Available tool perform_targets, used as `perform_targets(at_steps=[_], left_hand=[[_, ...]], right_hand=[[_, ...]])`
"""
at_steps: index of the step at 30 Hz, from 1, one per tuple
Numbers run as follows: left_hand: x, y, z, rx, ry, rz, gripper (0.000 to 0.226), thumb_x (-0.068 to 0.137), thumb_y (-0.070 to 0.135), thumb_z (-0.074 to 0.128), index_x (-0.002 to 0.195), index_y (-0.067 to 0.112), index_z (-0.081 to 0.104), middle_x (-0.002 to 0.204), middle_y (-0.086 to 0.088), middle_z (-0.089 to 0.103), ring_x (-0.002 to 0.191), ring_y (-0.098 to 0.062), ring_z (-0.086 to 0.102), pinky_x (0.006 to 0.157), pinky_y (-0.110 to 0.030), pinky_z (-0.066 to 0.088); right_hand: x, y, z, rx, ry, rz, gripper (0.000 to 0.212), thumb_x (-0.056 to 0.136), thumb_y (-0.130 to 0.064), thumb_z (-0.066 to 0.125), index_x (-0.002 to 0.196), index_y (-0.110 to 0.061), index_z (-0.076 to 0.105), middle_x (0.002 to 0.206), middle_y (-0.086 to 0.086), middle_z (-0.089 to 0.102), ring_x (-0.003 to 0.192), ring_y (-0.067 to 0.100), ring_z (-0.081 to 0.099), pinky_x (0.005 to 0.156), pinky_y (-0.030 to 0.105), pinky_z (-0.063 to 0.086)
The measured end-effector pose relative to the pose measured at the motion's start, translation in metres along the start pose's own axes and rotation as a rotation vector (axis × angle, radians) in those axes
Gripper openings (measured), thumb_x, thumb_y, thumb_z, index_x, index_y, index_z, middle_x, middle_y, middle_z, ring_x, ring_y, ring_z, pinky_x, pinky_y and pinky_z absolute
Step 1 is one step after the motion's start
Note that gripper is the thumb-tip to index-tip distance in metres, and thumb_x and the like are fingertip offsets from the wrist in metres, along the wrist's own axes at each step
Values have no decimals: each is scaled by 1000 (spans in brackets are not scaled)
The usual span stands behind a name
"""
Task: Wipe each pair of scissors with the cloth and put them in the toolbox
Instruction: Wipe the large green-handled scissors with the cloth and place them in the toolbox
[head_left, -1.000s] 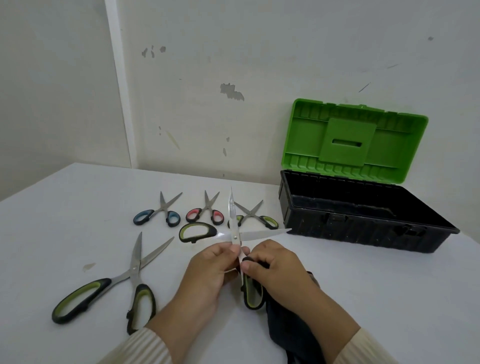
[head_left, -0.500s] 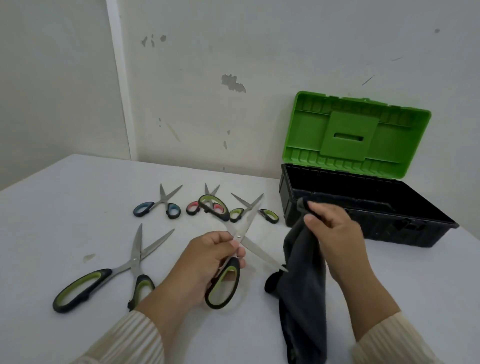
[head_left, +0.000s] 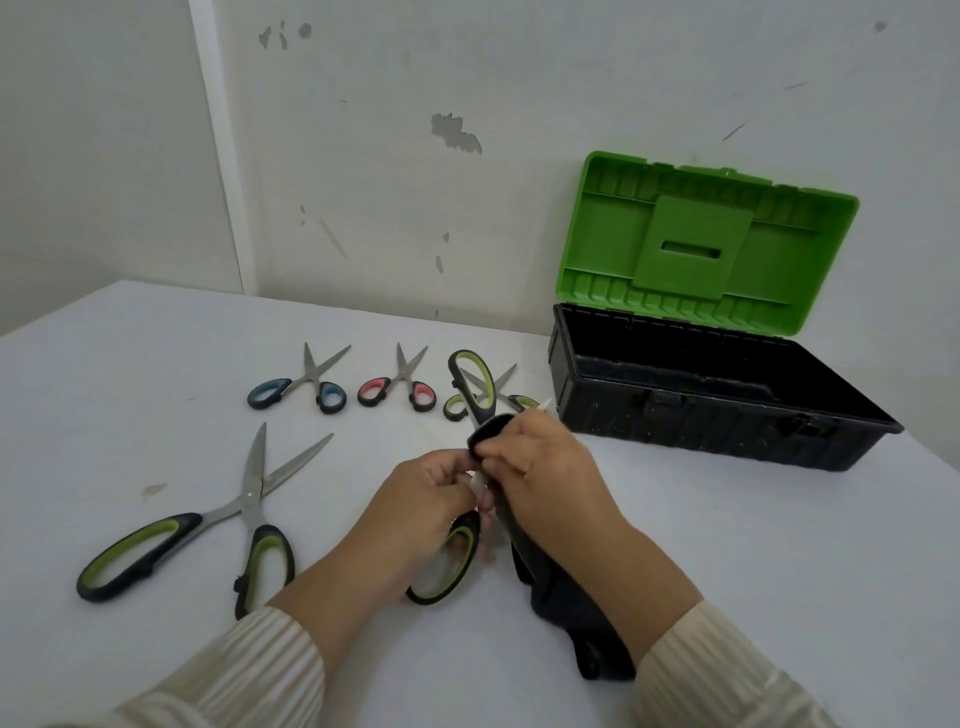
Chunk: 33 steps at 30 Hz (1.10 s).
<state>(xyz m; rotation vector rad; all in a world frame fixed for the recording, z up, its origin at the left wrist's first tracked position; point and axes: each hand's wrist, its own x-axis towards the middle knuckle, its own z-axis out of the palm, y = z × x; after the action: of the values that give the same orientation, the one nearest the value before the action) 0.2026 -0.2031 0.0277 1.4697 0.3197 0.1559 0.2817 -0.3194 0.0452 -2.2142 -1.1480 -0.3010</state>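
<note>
While big green-handled scissors (head_left: 208, 525) lie open at lower left of the white bench (head_left: 130, 364), blue-handled scissors (head_left: 298, 387), pink-handled scissors (head_left: 397, 389) and small green scissors (head_left: 491, 397) sit in a row mid-frame. At center, left hand (head_left: 421, 493) fingers are closed around the held scissors (head_left: 462, 519); right hand (head_left: 550, 467) fingers pinch the dark cloth (head_left: 561, 597) on the blade. Open toolbox (head_left: 727, 415) at right, green lid up.

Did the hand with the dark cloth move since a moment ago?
Yes. The right hand with the dark cloth came down and leftward, away from the toolbox, and is now wrapped on the big scissors held by the left hand.
</note>
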Motion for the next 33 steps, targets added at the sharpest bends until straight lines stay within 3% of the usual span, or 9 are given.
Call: perform_targets(at_steps=[5,8,13,17,22,25,27,30,33], left_hand=[[-2,3,4,-46,22,-11,24,88,-9,49,99,7,64,69,-12,62,51,-17,60,52,-31,52],[-1,3,2,-17,11,4,21,87,-9,48,89,2,66,69,-13,61,57,-21,59,55,-33,49],[-3,4,1,21,7,-10,29,88,-8,48,109,4,64,73,-12,62,52,-12,61,50,-29,52],[-3,3,0,72,19,17,24,87,-9,47,92,2,67,68,-10,62,57,-22,57,58,-33,50],[-8,8,-1,19,-27,-37,34,88,-7,49,89,23,66,70,-8,65,53,-15,60,54,-32,53],[-5,10,-3,-23,-2,-51,35,88,-7,50,87,25,65,66,-6,66,53,-17,61,56,-36,53],[-4,9,-4,-34,7,-53,31,88,-7,50,91,21,64,63,-5,66,53,-19,60,56,-36,52],[-6,7,-2,-10,-22,-22,27,88,-9,48,96,9,66,62,-7,63,53,-21,57,53,-32,50],[-8,9,-2,26,-7,-6,30,88,-8,49,93,14,69,62,-6,64,56,-23,57,53,-32,52]], right_hand=[[3,3,-6,2,124,81,17,86,-10,54,91,-10,70,92,8,60,82,18,52,70,13,40],[-3,-3,1,-32,33,11,16,85,-10,55,92,-11,70,91,7,61,83,19,53,71,20,41],[2,6,-8,31,212,97,14,81,-5,64,89,-11,72,83,5,60,74,7,52,71,1,36],[-8,-10,0,-38,-69,25,16,87,-9,55,93,-9,70,85,6,56,82,21,55,73,24,44],[4,32,-25,103,466,386,14,82,-13,63,91,-20,72,89,2,61,87,12,56,74,-5,30],[-4,33,-37,218,633,392,17,83,-12,62,93,-23,69,88,-5,60,90,6,56,76,-3,33],[-10,19,-28,181,516,195,16,81,-10,65,90,-21,70,83,-10,58,84,1,53,77,1,35],[-14,8,-2,56,123,-26,17,80,-17,62,93,-19,72,83,-9,54,76,0,50,72,5,40],[-4,17,-1,83,219,40,17,78,-14,61,90,-12,73,82,0,56,75,2,49,71,2,38]])
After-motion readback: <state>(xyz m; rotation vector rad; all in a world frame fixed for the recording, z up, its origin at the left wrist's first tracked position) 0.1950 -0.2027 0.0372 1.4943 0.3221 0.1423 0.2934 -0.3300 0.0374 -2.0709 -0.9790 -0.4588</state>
